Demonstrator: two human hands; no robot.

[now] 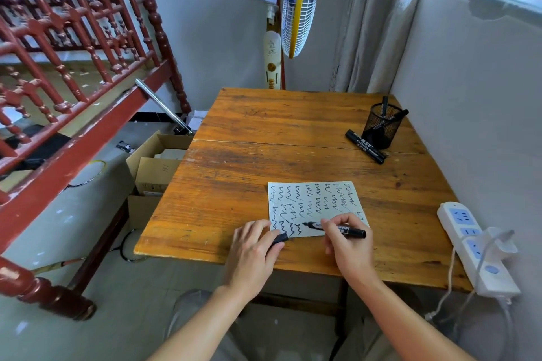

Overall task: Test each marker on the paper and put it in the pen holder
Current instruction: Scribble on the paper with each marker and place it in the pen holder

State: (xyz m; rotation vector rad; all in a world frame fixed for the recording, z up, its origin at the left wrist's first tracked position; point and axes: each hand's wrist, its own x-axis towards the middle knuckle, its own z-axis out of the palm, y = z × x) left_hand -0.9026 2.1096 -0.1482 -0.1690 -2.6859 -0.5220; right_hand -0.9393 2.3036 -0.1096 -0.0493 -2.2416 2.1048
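- The paper (315, 206) lies flat under my two hands, a pale sheet already covered in rows of black squiggles.
- The marker (334, 228) I grip in my right hand (347, 239) is black and uncapped, lying nearly level, its tip pointing toward my left hand (253, 246) and touching the sheet's near edge.
- Its cap (280, 239) is pinched in my left fingers.
- The pen holder (381, 126) is a black mesh cup, upright, well beyond my right hand, with markers leaning inside.
- Two capped black markers (365, 146) lie side by side just beside the cup's base.
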